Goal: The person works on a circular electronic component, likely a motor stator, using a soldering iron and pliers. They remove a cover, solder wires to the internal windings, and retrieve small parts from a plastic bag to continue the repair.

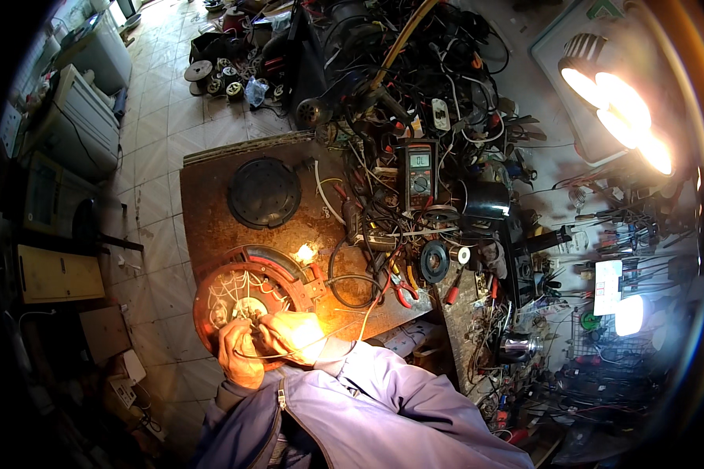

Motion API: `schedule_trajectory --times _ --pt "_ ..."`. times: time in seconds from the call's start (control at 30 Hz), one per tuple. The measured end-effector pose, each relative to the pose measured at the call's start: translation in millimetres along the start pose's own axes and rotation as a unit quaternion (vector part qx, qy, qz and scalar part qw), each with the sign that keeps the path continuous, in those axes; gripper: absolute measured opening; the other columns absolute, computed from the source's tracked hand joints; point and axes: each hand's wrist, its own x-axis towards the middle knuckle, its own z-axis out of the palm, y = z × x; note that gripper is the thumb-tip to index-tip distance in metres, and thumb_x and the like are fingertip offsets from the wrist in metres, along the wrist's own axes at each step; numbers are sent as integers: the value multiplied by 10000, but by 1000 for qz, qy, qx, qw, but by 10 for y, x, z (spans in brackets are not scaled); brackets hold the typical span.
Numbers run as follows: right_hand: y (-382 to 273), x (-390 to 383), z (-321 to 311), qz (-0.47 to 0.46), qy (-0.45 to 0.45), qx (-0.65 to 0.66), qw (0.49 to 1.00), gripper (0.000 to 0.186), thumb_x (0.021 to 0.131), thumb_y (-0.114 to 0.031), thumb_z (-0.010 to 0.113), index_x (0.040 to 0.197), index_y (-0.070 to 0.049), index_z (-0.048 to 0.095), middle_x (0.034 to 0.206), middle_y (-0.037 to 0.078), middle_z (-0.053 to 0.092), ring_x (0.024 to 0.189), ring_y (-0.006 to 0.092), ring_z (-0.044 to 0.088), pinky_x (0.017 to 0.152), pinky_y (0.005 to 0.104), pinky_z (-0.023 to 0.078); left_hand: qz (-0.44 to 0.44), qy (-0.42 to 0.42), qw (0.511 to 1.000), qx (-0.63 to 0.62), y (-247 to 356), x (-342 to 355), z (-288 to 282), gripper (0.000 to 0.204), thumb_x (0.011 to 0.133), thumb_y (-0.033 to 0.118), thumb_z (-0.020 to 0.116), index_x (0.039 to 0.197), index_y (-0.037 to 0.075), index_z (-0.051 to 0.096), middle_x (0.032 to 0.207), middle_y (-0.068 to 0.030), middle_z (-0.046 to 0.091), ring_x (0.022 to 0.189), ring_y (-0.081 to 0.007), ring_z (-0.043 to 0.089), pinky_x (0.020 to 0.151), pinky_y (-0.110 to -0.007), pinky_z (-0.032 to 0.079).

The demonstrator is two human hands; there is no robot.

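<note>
A round red appliance housing point(205, 306) lies open at the bench's near left corner, with white wires point(238, 288) looped inside it. Over its near side, my left hand point(240, 353) is closed, fingertips bent inward beside a pale round part point(249, 306) in the middle. My right hand point(293, 336) is pinched against the same spot, brightly lit and partly washed out. What either set of fingertips grips is hidden. A thin cable point(344, 332) passes by both hands and runs off to the right. Beyond the housing glows a small lit bulb point(306, 253).
A black round cover point(264, 193) lies on the brown bench point(203, 176). Farther right stand a multimeter point(420, 173) and tangled cables, with red-handled pliers point(404, 292), a black spool point(434, 261) and a solder reel point(462, 255) nearer. Tools hang on the right wall; lamps point(629, 315) shine there.
</note>
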Motion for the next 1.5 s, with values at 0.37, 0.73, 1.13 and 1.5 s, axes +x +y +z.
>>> schedule_trajectory --times 0.37,0.73,1.13,1.5 --pt "13 -16 -42 -1 -32 -10 999 257 866 -118 723 1086 -4 656 783 111 640 686 298 674 592 407 560 -6 7 1000 -5 30 14 60 155 1058 118 569 1153 2 609 1098 -195 673 987 -375 685 861 -443 565" --pt "416 -142 117 -54 -256 145 954 116 940 -124 666 953 -9 657 743 105 617 689 331 656 603 373 540 75 0 993 91 54 104 14 172 936 -72 644 1096 -50 700 1114 -181 701 1017 -365 698 899 -428 588" --pt "30 84 -118 -3 -36 12 999 214 836 -9 768 1030 16 681 805 157 705 680 319 715 624 384 585 0 12 1000 7 43 34 49 207 995 28 646 1195 22 589 1141 -174 674 1006 -370 687 869 -425 570" --pt "-34 121 -101 51 14 69 996 101 911 -41 729 981 19 688 777 127 678 647 287 692 590 352 555 -2 19 1000 1 38 60 29 187 978 54 681 1157 29 634 1118 -162 679 985 -359 688 846 -432 570"
